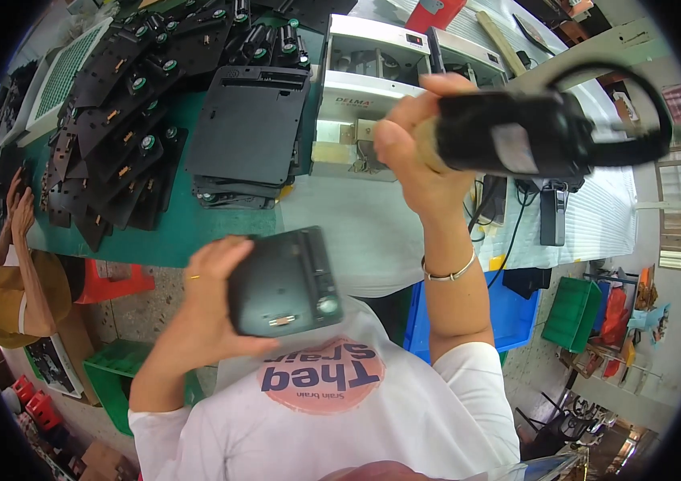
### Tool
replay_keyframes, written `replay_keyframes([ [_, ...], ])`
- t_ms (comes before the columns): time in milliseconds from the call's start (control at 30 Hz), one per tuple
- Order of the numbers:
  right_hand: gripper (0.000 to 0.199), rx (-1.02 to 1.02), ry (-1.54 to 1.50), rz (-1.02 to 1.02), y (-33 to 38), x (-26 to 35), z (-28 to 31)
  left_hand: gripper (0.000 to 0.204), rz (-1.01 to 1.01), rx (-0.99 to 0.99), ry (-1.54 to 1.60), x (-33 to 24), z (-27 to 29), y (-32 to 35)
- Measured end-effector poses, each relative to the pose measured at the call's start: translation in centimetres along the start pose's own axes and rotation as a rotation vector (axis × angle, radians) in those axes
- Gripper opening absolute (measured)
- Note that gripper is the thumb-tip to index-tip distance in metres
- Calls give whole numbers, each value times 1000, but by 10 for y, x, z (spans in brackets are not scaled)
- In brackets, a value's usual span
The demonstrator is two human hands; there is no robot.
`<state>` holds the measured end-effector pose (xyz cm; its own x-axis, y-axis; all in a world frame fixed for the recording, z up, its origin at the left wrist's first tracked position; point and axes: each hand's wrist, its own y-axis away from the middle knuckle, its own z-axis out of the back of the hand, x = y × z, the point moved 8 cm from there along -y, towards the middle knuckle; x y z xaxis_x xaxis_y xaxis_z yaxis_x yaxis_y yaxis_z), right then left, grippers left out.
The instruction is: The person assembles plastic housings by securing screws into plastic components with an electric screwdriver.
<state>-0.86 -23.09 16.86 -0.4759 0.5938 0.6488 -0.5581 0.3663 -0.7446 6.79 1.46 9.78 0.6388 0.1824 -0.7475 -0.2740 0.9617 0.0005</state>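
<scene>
My left hand (210, 289) grips a flat black plastic panel (280, 268) in front of my chest, thumb beneath and fingers along its left side. A round silvery part and a small brass-coloured piece show near the panel's lower edge. Raised to the right, my right hand (430, 164) is wrapped round the pale end of a black cylindrical corded tool (509, 132). Motion blurs the tool, its kind is unclear, and a thick black cable loops from its far end. The tool and the panel are well apart.
Similar panels lie in a neat stack (248, 132) and a fanned heap (128, 152) on the green mat (172, 255). Behind my right hand stands a white machine (376, 36). A blue bin (517, 313) sits below the table. Another person's hands (21, 208) are at far left.
</scene>
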Motion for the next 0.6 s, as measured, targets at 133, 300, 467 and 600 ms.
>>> replay_keyframes([
  [133,47,-136,100,-250,-14,-15,-7,107,-41,12,-51,-14,-53,-25],
  [300,45,-298,-193,-378,-8,-22,6,105,-102,-48,-119,-11,-86,-51],
  [467,48,-274,-230,-332,18,0,17,97,-114,-93,-160,-1,-87,-52],
  [600,47,-279,-303,-328,49,15,34,80,-97,-161,-191,-2,-77,-51],
])
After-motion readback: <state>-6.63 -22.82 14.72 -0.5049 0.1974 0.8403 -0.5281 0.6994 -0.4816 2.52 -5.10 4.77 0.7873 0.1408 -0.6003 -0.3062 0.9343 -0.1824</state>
